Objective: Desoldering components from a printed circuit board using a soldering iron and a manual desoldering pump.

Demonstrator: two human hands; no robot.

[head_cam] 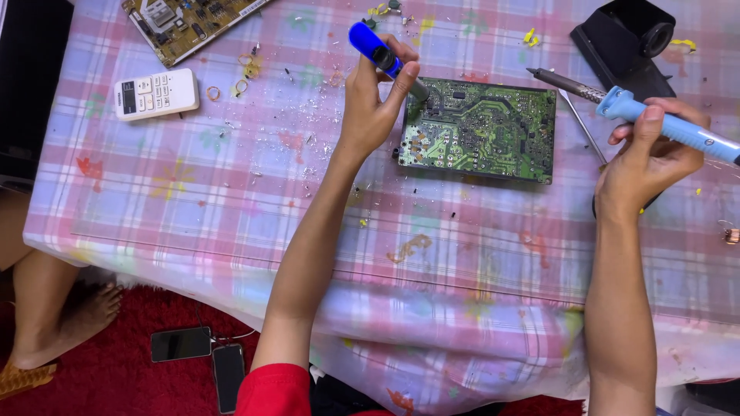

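Note:
A green circuit board (486, 131) lies solder-side up on the plaid-covered table (231, 216). My left hand (374, 104) grips a blue pump-style desoldering tool (378, 52), its dark tip pressed at the board's upper left corner. Right of the board, my right hand (647, 158) holds a light-blue soldering iron (655, 119). The iron's metal tip (559, 81) points left in the air beyond the board's right edge, clear of it.
A white remote (156, 94) and a second, yellowish circuit board (185, 21) lie at the upper left. A black stand (624, 42) is at the upper right. Solder scraps litter the cloth. Two phones (200, 354) rest on red carpet beside another person's bare foot (65, 320).

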